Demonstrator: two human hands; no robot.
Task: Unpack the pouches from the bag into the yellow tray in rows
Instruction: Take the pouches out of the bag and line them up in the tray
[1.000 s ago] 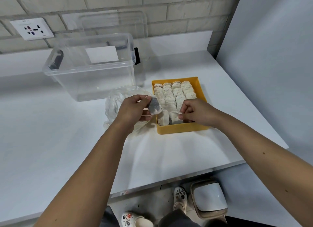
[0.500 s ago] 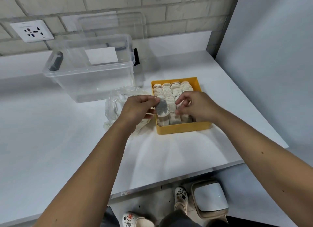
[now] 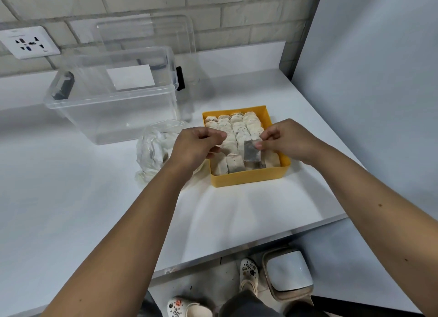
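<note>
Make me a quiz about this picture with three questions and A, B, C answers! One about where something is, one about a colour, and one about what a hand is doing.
1. Where is the plastic bag?
A. Just left of the yellow tray
B. On the floor
C. Hanging on the wall

2. What colour is the tray?
A. Red
B. Yellow
C. Green

3. What is the right hand doing?
A. Lying flat on the table
B. Pinching a grey pouch over the tray
C. Waving up in the air

Answers:
1 A: the bag lies crumpled beside the tray's left wall.
2 B: the tray's walls are plainly yellow.
3 B: the hand's fingers pinch the pouch's top edge above the nearest row.
</note>
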